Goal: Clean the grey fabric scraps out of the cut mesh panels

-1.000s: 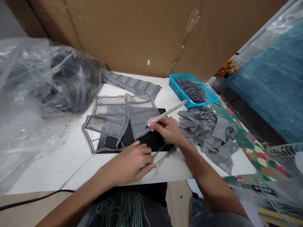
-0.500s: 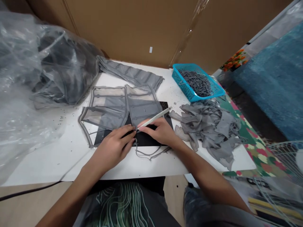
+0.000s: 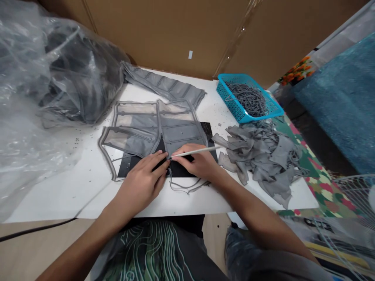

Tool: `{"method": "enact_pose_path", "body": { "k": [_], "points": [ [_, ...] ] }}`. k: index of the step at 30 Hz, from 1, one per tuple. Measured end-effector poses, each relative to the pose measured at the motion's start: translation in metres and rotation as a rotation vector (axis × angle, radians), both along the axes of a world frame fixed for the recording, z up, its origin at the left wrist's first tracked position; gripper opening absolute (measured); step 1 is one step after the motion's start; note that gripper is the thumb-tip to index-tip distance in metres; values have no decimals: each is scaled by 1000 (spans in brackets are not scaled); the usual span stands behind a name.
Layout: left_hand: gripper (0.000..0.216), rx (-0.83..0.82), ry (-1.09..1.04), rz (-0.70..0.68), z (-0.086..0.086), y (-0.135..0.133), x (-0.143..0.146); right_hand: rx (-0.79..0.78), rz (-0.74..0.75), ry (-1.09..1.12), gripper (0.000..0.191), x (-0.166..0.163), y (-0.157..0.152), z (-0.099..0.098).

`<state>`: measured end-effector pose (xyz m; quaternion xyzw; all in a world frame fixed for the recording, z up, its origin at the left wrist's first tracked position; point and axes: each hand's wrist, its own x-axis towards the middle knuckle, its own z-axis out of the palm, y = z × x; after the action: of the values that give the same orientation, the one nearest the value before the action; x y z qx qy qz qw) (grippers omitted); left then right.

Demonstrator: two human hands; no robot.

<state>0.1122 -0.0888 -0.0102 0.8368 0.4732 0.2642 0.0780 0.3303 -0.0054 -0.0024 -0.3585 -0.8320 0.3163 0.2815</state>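
A flat grey sheer fabric piece (image 3: 183, 134) with dark seam lines lies spread over a black board (image 3: 206, 130). With its fingers close together, my left hand (image 3: 148, 171) holds the near edge of the fabric, fingertips against it. My right hand (image 3: 195, 160) is closed round a slim white tool (image 3: 209, 148), whose tip meets the fabric beside my left fingertips. The tip is too small to tell its kind. A thin loose grey strip (image 3: 178, 189) trails on the near side of both hands.
Grey fabric scraps (image 3: 260, 156) are heaped at the right. Behind them stands a blue basket (image 3: 241, 117) of thin grey strips. Folded grey pieces (image 3: 166, 86) lie at the back, and a clear plastic bag (image 3: 79, 70) bulges at the left. A cardboard wall (image 3: 164, 35) rises behind.
The white tool's rear end has swung down toward me, so the tool lies flatter across my right hand. Both hands stay at the same fabric edge. The whole view has shifted slightly.
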Motion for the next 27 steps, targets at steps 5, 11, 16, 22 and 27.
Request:
{"method": "enact_pose_path", "body": {
  "k": [5, 11, 16, 22, 27],
  "points": [
    [38, 54, 81, 25, 1, -4, 5, 321, 45, -220, 29, -5, -8, -10],
    [39, 156, 218, -8, 5, -2, 5, 534, -190, -422, 27, -4, 3, -7],
    [39, 201, 230, -11, 3, -3, 6, 523, -559, -471, 19, 23, 33, 8],
    [33, 71, 144, -51, 21, 14, 1, 281, -253, -121, 15, 26, 37, 15],
    [43, 2, 97, 29, 34, 53, 13, 266, -160, 58, 20, 16, 22, 15]
  ]
}}
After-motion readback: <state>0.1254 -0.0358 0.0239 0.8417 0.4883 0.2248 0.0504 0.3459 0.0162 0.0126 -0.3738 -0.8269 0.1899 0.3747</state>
